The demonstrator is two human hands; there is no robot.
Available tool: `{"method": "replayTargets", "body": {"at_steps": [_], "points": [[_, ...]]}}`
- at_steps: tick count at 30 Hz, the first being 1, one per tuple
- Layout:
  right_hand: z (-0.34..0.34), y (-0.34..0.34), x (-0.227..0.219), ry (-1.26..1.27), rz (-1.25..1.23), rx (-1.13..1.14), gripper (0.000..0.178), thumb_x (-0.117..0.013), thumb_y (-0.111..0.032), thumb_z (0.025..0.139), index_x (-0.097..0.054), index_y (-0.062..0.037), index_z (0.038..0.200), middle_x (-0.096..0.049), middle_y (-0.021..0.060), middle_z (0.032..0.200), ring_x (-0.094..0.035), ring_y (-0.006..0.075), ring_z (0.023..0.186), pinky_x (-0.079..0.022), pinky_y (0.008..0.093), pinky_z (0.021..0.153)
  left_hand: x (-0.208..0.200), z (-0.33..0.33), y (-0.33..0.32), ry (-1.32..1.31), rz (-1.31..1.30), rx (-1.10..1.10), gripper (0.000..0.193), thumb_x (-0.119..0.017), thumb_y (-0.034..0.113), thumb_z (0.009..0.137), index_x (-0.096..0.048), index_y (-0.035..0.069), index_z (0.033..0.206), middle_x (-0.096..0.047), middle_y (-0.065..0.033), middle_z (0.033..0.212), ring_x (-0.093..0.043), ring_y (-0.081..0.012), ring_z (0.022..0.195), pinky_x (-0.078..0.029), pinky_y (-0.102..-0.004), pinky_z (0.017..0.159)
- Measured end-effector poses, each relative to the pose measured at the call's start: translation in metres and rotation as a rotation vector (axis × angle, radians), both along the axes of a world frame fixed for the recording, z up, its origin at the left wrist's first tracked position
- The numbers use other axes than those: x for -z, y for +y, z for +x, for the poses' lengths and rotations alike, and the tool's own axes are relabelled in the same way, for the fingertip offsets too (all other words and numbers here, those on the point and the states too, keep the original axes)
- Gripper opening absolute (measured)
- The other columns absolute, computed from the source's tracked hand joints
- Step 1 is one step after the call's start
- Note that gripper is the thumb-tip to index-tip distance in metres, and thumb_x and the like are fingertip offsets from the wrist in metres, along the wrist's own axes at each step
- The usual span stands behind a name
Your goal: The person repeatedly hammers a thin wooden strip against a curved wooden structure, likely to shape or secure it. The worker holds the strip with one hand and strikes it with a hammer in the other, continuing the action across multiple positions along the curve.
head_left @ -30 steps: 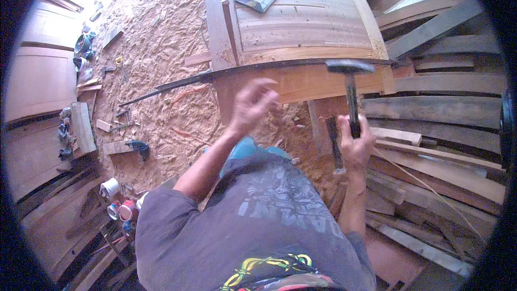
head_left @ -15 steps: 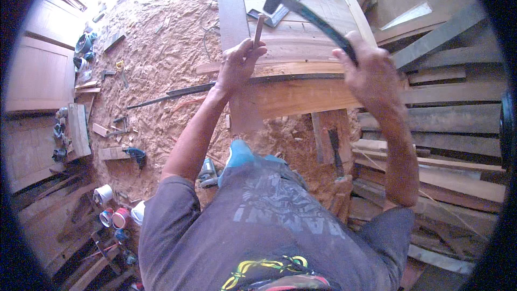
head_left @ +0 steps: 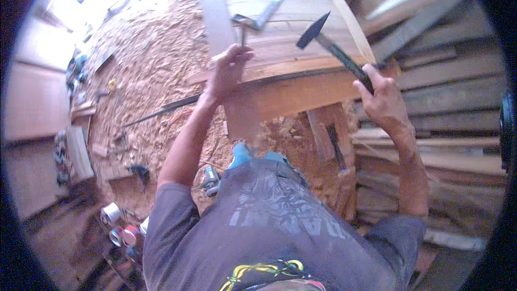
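My right hand (head_left: 385, 99) grips the dark handle of a hammer (head_left: 314, 31), raised above the wooden panel (head_left: 291, 35) with its head pointing to the upper left. To its left, my left hand (head_left: 225, 73) is closed round a short, narrow brown wooden stick (head_left: 243, 36) that stands upright over the panel's left part. Its lower end is hidden by the hand. Farther along the panel lies a try square (head_left: 269, 12), just beyond the stick. The hammer head and the stick are apart.
An orange-brown board edge (head_left: 307, 94) faces me below the hands. Stacked planks (head_left: 452, 102) fill the right side. A power tool (head_left: 211, 180) and several paint cans (head_left: 111, 214) are on the shaving-covered floor (head_left: 156, 48), with wooden doors (head_left: 37, 99) at left.
The hammer has come down and to the right in view with my right hand. My left hand and the stick sit slightly lower and farther left, as the whole view has shifted.
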State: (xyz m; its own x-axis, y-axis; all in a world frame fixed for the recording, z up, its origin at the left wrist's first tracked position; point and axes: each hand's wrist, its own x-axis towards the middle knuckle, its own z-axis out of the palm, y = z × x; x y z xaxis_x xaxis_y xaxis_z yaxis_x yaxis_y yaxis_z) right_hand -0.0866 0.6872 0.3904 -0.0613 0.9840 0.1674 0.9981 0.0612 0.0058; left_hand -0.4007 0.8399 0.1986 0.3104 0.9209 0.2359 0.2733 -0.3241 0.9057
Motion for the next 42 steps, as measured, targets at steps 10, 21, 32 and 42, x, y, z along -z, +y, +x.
{"method": "replayTargets", "body": {"at_steps": [10,21,32,42], "points": [[0.025,-0.222,0.144,0.819,0.368,0.974,0.016,-0.073,-0.019,0.096,-0.066,-0.0044,0.096,-0.061,-0.0009,0.074,-0.055,0.0047,0.065,-0.044,0.0237,0.058,0.045,0.050,-0.113,-0.009,0.090,-0.014,0.029,-0.074,0.008,0.091,-0.064,0.006,0.118,-0.069,-0.0096,0.113,-0.067,-0.0208,0.099,-0.056,-0.0334,0.079],[0.094,-0.282,0.180,1.328,0.491,1.380,0.032,-0.075,-0.036,0.094,-0.064,-0.0092,0.108,-0.046,-0.0060,0.065,-0.038,0.0034,0.048,-0.030,0.0238,0.040,0.187,0.324,-0.270,0.479,0.614,1.228,0.051,-0.071,0.025,0.085,-0.061,0.012,0.133,-0.053,-0.0145,0.144,-0.055,-0.0320,0.130,-0.049,-0.0496,0.100],[0.188,-0.252,0.175,1.399,0.381,1.092,0.029,-0.072,-0.033,0.098,-0.060,-0.0078,0.105,-0.044,-0.0054,0.062,-0.039,0.0034,0.050,-0.028,0.0228,0.042,0.035,0.275,-0.215,0.447,0.309,0.754,0.034,-0.070,0.023,0.082,-0.056,0.009,0.109,-0.058,-0.0138,0.102,-0.065,-0.0349,0.092,-0.057,-0.0461,0.077],[0.117,-0.157,0.174,1.555,0.279,0.792,0.021,-0.066,-0.029,0.103,-0.059,-0.0090,0.103,-0.046,-0.0048,0.067,-0.037,0.0039,0.051,-0.029,0.0233,0.045,-0.039,0.204,-0.085,0.314,0.486,0.308,0.035,-0.074,0.020,0.081,-0.068,0.010,0.113,-0.073,-0.0121,0.101,-0.073,-0.0322,0.089,-0.061,-0.0424,0.074]]}}
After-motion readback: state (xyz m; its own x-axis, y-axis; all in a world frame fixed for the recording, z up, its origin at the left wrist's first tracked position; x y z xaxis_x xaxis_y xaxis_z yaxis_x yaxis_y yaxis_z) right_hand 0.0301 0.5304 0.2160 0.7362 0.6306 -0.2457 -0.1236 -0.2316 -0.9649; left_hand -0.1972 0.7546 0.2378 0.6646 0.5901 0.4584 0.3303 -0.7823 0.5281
